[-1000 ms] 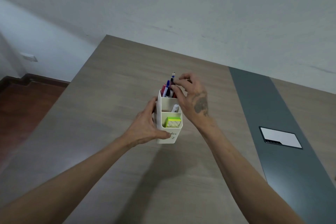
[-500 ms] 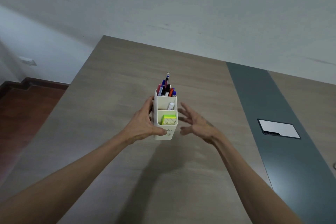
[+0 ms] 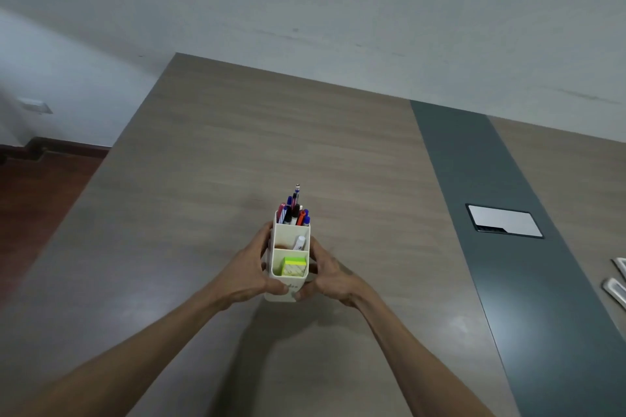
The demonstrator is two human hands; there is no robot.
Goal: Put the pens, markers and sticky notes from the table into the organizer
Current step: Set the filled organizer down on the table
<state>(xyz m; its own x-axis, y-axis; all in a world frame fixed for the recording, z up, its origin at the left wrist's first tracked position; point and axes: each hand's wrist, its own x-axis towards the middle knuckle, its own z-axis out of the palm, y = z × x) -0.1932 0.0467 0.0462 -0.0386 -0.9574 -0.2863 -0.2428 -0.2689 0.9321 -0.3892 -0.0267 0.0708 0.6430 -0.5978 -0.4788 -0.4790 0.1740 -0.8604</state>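
Observation:
A cream organizer [image 3: 288,288] with three compartments stands on the wooden table [image 3: 210,179]. Several pens and markers [image 3: 294,211] stick up from its far compartment. A white marker [image 3: 299,242] leans in the middle one. A stack of green and yellow sticky notes [image 3: 294,266] fills the near one. My left hand [image 3: 252,272] grips the organizer's left side, thumb across the front. My right hand [image 3: 330,276] grips its right side, thumb on the front.
A dark grey strip [image 3: 501,213] runs across the table on the right, with a white-lidded cable hatch [image 3: 504,222] set in it. Two white objects [image 3: 618,281] lie at the right edge. The wall lies beyond the table's far edge; floor shows at left.
My right hand left the pen tops, dropped down open beside the organizer, and now holds its right side. The left hand kept its hold.

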